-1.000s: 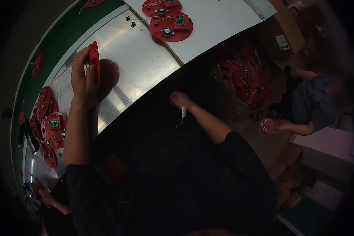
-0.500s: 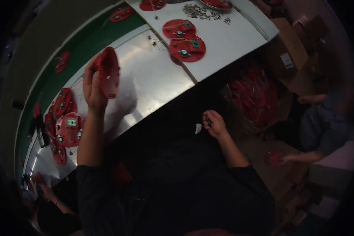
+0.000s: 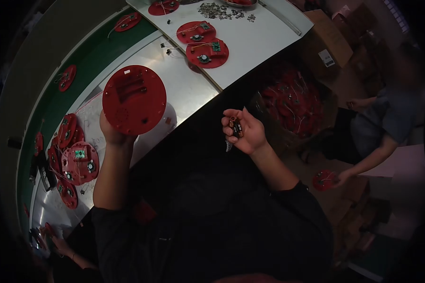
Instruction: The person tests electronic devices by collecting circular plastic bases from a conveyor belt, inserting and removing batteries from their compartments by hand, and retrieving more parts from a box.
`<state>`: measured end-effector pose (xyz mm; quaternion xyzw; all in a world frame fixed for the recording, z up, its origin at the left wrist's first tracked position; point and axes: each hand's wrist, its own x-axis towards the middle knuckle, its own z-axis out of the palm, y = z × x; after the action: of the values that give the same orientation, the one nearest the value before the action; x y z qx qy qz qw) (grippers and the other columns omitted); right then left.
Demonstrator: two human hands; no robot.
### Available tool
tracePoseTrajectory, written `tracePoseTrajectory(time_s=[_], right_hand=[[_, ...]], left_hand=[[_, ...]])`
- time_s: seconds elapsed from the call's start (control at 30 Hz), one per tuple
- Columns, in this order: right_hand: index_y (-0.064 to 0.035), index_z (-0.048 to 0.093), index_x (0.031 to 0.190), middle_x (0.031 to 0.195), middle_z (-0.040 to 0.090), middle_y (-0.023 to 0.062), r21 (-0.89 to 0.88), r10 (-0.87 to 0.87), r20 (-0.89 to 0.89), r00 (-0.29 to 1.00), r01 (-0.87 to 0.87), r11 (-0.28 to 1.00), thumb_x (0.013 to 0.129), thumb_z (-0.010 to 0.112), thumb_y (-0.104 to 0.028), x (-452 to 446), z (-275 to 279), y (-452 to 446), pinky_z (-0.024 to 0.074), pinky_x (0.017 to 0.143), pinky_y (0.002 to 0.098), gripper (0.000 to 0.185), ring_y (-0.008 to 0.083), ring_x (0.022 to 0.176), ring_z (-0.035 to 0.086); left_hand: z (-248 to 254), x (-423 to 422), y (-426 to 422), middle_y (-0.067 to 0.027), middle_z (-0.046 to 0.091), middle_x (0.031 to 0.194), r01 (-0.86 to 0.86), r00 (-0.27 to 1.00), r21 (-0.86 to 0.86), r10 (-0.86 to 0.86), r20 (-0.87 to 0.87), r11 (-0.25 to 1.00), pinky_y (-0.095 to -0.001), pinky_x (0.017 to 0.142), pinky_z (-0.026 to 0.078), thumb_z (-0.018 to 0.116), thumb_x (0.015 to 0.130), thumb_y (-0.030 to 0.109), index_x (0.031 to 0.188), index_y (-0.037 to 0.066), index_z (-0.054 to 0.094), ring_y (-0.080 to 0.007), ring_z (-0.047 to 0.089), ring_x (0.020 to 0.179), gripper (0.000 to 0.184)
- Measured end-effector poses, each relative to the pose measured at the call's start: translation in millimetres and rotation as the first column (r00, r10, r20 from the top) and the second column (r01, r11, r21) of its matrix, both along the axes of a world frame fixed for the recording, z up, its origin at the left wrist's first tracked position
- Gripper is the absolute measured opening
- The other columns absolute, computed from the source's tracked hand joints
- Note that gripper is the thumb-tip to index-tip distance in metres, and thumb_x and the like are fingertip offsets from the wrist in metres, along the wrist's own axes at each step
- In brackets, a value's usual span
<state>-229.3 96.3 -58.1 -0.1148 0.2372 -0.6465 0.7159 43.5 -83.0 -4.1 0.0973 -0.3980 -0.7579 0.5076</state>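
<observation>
My left hand [image 3: 112, 133] grips a round red plastic cover [image 3: 141, 106] from below and behind, above the metal tabletop. The cover's broad face is turned toward me, with a recessed slotted compartment, a ring of small holes and a small white patch near the rim. My right hand [image 3: 253, 134] is palm up in front of the table edge, its fingers curled around several small batteries [image 3: 237, 127] with dark and copper-coloured bodies. Something pale and crinkled [image 3: 229, 145] hangs just below those fingers; I cannot tell what it is.
Red discs with green circuit boards [image 3: 80, 162] cluster at the left, and more [image 3: 208, 53] lie on the white table [image 3: 250, 40]. Small metal parts [image 3: 217, 10] are scattered at the back. A bag of red parts [image 3: 295, 101] stands right. Another person [image 3: 387, 122] holds a red disc.
My left hand has turned the red cover from edge-on to face me. My right hand has rolled palm up and moved slightly up and left, showing the batteries.
</observation>
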Motion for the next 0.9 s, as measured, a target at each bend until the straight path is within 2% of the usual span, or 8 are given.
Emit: tracePoseTrajectory(time_s=[0.17,0.3,0.47,0.5,0.57,0.73,0.83,0.9], right_hand=[[-0.0005,0.053,0.113,0.093,0.060,0.0112,-0.069,-0.020,-0.032,0.999,0.017,0.997,0.094,0.034,-0.022,3,1,4,0.0436,0.055,0.0265,0.035,0.0174,0.072,0.055],[0.0000,0.053,0.112,0.093,0.060,0.0116,-0.075,-0.035,-0.064,0.997,0.030,0.997,0.092,0.036,-0.016,3,3,6,0.0439,0.055,0.0268,0.032,0.0177,0.071,0.055],[0.0000,0.054,0.110,0.091,0.057,0.0116,-0.081,-0.030,-0.160,0.987,0.018,0.997,0.090,0.041,-0.008,3,1,12,0.0426,0.054,0.0255,0.025,0.0158,0.067,0.053],[0.0000,0.054,0.110,0.091,0.057,0.0116,-0.089,-0.019,-0.157,0.987,0.004,0.996,0.090,0.041,-0.008,4,0,13,0.0426,0.054,0.0255,0.025,0.0158,0.067,0.053],[0.0001,0.054,0.109,0.086,0.057,0.0082,-0.025,-0.010,-0.365,0.931,0.001,1.000,0.089,0.044,-0.005,5,-4,17,0.0409,0.051,0.0220,0.022,0.0118,0.065,0.052],[0.0002,0.056,0.103,0.085,0.057,0.0065,-0.023,0.035,-0.368,0.929,-0.046,0.999,0.093,0.045,-0.008,7,0,22,0.0393,0.050,0.0194,0.017,0.0090,0.064,0.050],[-0.0008,0.057,0.100,0.080,0.056,0.0040,-0.061,-0.026,-0.410,0.912,0.001,0.998,0.093,0.048,-0.011,11,8,19,0.0384,0.049,0.0190,0.015,0.0076,0.060,0.048],[-0.0023,0.058,0.098,0.074,0.056,0.0014,0.056,0.081,-0.614,0.785,-0.059,0.997,0.091,0.053,-0.013,11,15,16,0.0375,0.048,0.0186,0.014,0.0062,0.056,0.047]], left_hand=[[9,-11,17,-0.0221,0.052,0.123,0.057,0.997,0.068,-0.052,-0.062,0.996,-0.0440,0.092,0.046,0.037,0.093,0.025,0.129,-0.005,0.040,-0.0349,0.054,0.109,0.047],[11,-25,35,-0.0224,0.051,0.123,0.110,0.990,0.056,-0.104,-0.092,0.992,-0.0439,0.092,0.047,0.037,0.093,0.026,0.128,-0.005,0.041,-0.0349,0.055,0.109,0.047],[1,-47,55,-0.0242,0.051,0.123,0.165,0.986,0.191,-0.156,-0.061,0.968,-0.0452,0.088,0.050,0.036,0.093,0.027,0.128,-0.005,0.040,-0.0355,0.056,0.107,0.048],[3,-51,62,-0.0242,0.051,0.123,0.273,0.956,0.216,-0.240,-0.170,0.937,-0.0455,0.087,0.050,0.035,0.094,0.027,0.128,-0.006,0.040,-0.0350,0.056,0.107,0.048],[1,-59,69,-0.0242,0.051,0.122,0.259,0.964,0.231,-0.235,-0.126,0.938,-0.0452,0.087,0.051,0.034,0.094,0.027,0.128,-0.006,0.040,-0.0347,0.056,0.107,0.047],[-17,-72,76,-0.0228,0.053,0.120,0.327,0.944,0.240,-0.307,-0.117,0.914,-0.0432,0.087,0.050,0.033,0.096,0.026,0.126,-0.005,0.042,-0.0332,0.056,0.107,0.045],[-26,-79,79,-0.0211,0.055,0.119,0.361,0.932,0.351,-0.347,-0.105,0.864,-0.0413,0.088,0.050,0.033,0.096,0.024,0.126,-0.004,0.043,-0.0321,0.057,0.106,0.042],[-29,-85,85,-0.0195,0.055,0.119,0.379,0.921,0.422,-0.380,-0.086,0.824,-0.0392,0.090,0.049,0.034,0.096,0.020,0.126,-0.003,0.044,-0.0300,0.057,0.105,0.039]])
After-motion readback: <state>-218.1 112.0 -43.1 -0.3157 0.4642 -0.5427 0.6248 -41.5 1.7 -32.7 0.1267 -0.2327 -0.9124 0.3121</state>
